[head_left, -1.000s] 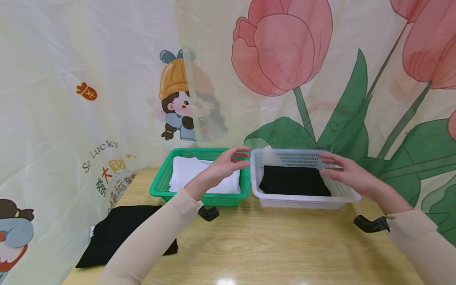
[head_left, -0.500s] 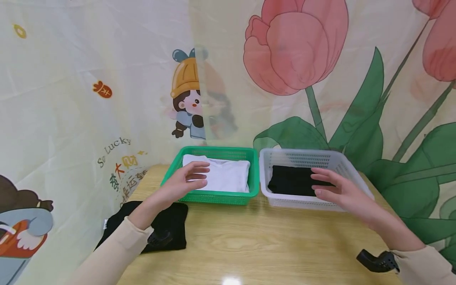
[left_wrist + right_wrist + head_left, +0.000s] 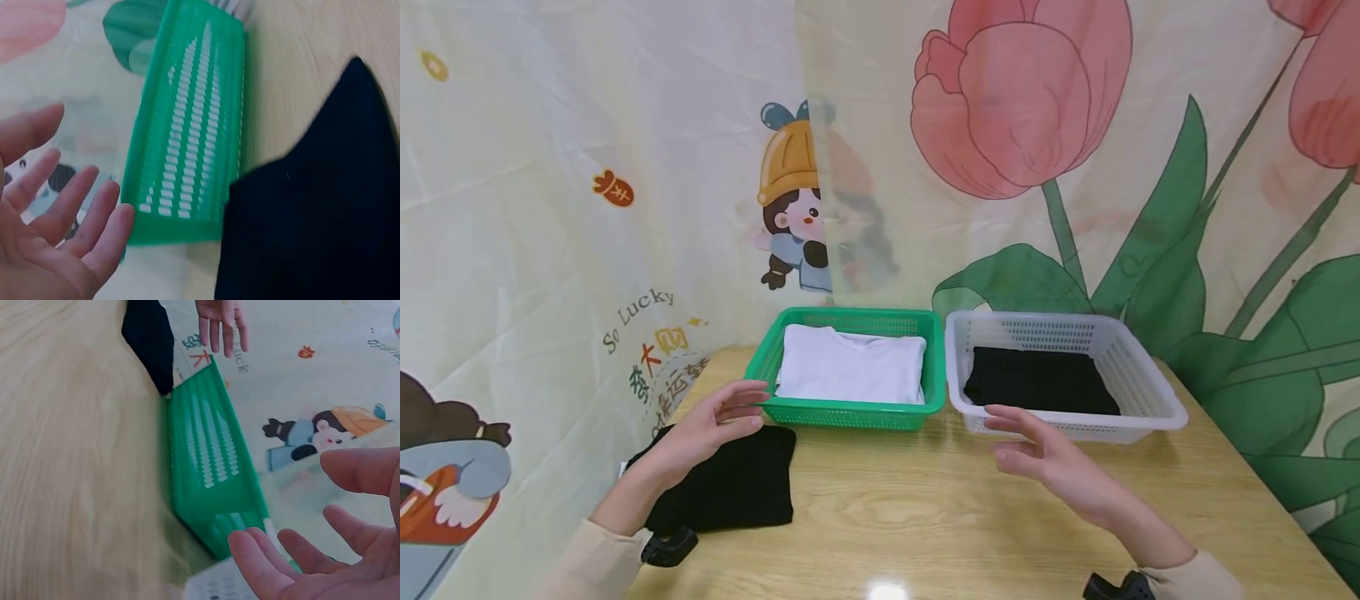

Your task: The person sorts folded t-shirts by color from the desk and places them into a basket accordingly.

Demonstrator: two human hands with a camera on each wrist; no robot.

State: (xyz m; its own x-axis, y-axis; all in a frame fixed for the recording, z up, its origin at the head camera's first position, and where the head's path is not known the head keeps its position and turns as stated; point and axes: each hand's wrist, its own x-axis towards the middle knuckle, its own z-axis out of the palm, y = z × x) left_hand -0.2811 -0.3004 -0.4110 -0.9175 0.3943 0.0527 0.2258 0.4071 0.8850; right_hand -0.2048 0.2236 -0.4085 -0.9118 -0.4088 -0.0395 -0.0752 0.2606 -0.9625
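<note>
Above the black folded garment (image 3: 737, 483) at the table's left, my left hand (image 3: 700, 433) hovers with loosely spread fingers and holds nothing. My right hand (image 3: 1052, 467) is in the air just in front of the white basket (image 3: 1150, 412), its fingers relaxed and bare of any object. Inside that basket lies a folded black cloth (image 3: 1037, 381). A folded white garment (image 3: 850, 365) rests in the green basket (image 3: 857, 414). In the left wrist view, the black garment (image 3: 312, 206) lies beside the green basket (image 3: 194, 125).
The two baskets stand side by side at the back of the wooden table (image 3: 910, 500). A printed curtain (image 3: 700, 125) with tulips and cartoon figures hangs behind and to the left. The table's right edge (image 3: 1262, 475) slopes toward the front.
Both hands have drawn back from over the baskets. The left has moved left and down to above the black garment; the right has come nearer the front. The head view has shifted slightly.
</note>
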